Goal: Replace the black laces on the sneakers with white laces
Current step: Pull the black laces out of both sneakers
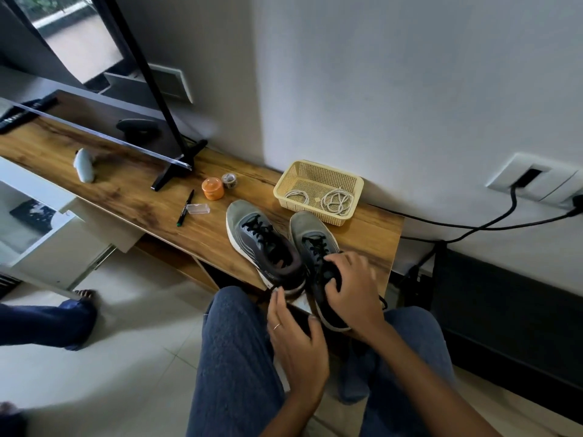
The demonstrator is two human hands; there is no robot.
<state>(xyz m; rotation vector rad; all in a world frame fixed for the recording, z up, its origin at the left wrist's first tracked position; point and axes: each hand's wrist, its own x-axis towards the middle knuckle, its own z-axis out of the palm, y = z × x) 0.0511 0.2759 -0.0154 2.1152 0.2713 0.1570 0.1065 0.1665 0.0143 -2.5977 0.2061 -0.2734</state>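
The right hand (350,285) lies over the collar and upper lacing of the right sneaker (318,263), fingers curled down onto its black laces (317,246); whether they actually pinch a lace cannot be told. The left hand (293,332) sits just below and to the left of it, fingers loosely spread and holding nothing, the fingertips near the heel of the left sneaker (262,244), a ring on one finger. Both sneakers stand side by side on the wooden shelf (126,184), toes pointing away from the hands, heels at the near edge; the left one is laced in black as well. Beyond the toes, farther from the hands, a cream plastic basket (318,175) holds two coils of white laces (337,200). Further to the left of the hands lie a green-capped marker (185,208), a clear small box (197,209), an orange jar (213,188) and a roll of tape (229,180).
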